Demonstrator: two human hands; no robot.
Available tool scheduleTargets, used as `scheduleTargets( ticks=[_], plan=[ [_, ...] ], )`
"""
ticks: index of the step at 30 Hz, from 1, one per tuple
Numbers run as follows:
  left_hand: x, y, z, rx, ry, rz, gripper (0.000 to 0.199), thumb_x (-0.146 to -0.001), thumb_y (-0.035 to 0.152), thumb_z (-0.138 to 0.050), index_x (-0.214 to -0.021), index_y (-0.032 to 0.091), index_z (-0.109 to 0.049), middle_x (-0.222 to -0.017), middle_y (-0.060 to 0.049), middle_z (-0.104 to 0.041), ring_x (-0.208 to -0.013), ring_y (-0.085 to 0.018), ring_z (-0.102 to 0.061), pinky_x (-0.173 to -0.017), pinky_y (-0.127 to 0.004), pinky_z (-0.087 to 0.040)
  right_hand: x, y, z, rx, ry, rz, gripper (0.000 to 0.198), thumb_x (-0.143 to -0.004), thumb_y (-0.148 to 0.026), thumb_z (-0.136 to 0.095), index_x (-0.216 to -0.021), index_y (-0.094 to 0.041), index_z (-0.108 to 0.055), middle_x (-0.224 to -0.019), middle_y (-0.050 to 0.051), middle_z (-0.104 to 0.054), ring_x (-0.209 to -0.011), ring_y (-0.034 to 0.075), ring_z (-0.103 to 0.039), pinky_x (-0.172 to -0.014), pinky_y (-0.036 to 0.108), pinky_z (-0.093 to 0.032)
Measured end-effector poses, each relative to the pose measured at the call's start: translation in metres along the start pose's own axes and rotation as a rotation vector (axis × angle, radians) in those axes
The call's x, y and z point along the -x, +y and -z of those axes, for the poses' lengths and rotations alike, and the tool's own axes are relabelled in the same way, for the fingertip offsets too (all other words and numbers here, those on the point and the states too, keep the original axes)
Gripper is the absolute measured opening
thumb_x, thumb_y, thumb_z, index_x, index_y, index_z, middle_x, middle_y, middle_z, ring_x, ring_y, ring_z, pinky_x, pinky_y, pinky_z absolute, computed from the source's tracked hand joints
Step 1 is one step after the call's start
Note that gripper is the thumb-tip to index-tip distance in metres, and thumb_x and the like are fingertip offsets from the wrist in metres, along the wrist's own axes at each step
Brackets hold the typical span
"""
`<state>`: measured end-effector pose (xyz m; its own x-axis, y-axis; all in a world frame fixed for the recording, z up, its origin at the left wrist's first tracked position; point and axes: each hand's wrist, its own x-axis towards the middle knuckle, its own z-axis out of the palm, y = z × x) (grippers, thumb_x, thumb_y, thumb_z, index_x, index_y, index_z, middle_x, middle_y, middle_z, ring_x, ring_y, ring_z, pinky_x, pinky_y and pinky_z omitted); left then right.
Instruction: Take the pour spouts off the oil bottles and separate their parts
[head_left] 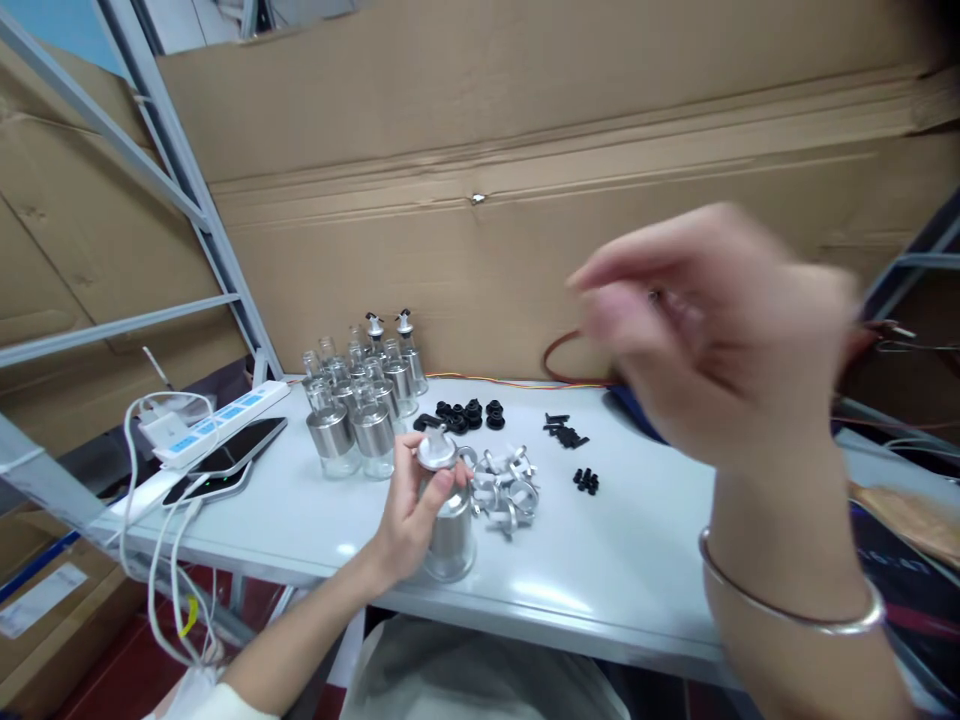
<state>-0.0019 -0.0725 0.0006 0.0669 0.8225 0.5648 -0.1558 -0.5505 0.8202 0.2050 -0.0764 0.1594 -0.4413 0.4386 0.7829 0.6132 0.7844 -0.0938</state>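
Note:
My left hand (405, 528) is wrapped around the neck of a glass bottle (452, 540) with a brushed metal sleeve, standing upright near the table's front edge. A silver pourer cap (436, 452) sits on top of this bottle, between my thumb and fingers. Raised high on the right, my right hand (727, 335) is blurred by motion. Its thumb and fingers are pinched together, and anything between them is too smeared to see. Just right of the bottle lies a pile of silver pourer parts (506, 488).
Several sleeved glass bottles (330, 435) stand at back left, two with pourers (405, 325). Black stoppers (472, 413), black strips (564, 432) and small black caps (586, 481) lie on the white table (600, 580). A power strip (225, 422) and phone (244, 447) lie left; cardboard (480, 270) stands behind.

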Motion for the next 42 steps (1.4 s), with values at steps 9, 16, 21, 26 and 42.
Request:
scheduleTargets(
  ticks=[9, 16, 21, 26, 42],
  plan=[
    [0.000, 0.002, -0.026, 0.002, -0.169, 0.107, 0.032, -0.088, 0.051, -0.048, -0.107, 0.025, -0.044, -0.089, -0.005, -0.062, -0.082, -0.020, -0.060, -0.074, -0.034, -0.049, 0.004, -0.012, -0.018, -0.131, -0.464, 0.037, 0.011, -0.088, -0.022, -0.053, -0.094, -0.022, -0.063, -0.075, -0.002, -0.065, -0.062, 0.009, -0.058, -0.054, 0.018, -0.039],
    [0.018, 0.001, -0.024, 0.104, -0.120, 0.115, 0.032, -0.086, 0.050, -0.052, -0.107, 0.027, -0.051, -0.096, -0.005, -0.063, -0.088, -0.020, -0.062, -0.077, -0.032, -0.050, -0.002, -0.011, -0.026, -0.217, -0.721, 0.027, 0.010, -0.087, -0.018, -0.055, -0.089, -0.020, -0.065, -0.078, 0.000, -0.066, -0.062, 0.010, -0.059, -0.056, 0.020, -0.041],
    [0.019, -0.008, -0.028, 0.176, -0.077, 0.041, 0.035, -0.085, 0.049, -0.054, -0.106, 0.021, -0.050, -0.081, -0.003, -0.061, -0.076, -0.016, -0.061, -0.071, -0.028, -0.050, -0.002, -0.015, -0.033, -0.254, -0.709, 0.046, 0.009, -0.087, -0.015, -0.055, -0.085, -0.018, -0.063, -0.075, 0.000, -0.064, -0.061, 0.010, -0.057, -0.055, 0.020, -0.039],
    [0.014, -0.012, -0.034, 0.217, -0.036, -0.011, 0.035, -0.085, 0.047, -0.056, -0.104, 0.018, -0.051, -0.082, -0.003, -0.062, -0.074, -0.015, -0.062, -0.070, -0.028, -0.051, -0.002, -0.014, -0.035, -0.239, -0.676, 0.047, 0.010, -0.086, -0.014, -0.055, -0.079, -0.017, -0.060, -0.070, 0.000, -0.062, -0.058, 0.009, -0.054, -0.054, 0.021, -0.035],
    [0.008, -0.001, -0.041, 0.209, 0.028, 0.008, 0.034, -0.076, 0.049, -0.066, -0.089, 0.017, -0.064, -0.064, -0.002, -0.065, -0.057, -0.015, -0.060, -0.057, -0.027, -0.050, 0.009, -0.027, -0.036, -0.015, -0.577, 0.155, 0.014, -0.083, -0.009, -0.053, -0.073, -0.017, -0.056, -0.066, 0.001, -0.059, -0.060, 0.013, -0.053, -0.056, 0.024, -0.034]
  ],
)
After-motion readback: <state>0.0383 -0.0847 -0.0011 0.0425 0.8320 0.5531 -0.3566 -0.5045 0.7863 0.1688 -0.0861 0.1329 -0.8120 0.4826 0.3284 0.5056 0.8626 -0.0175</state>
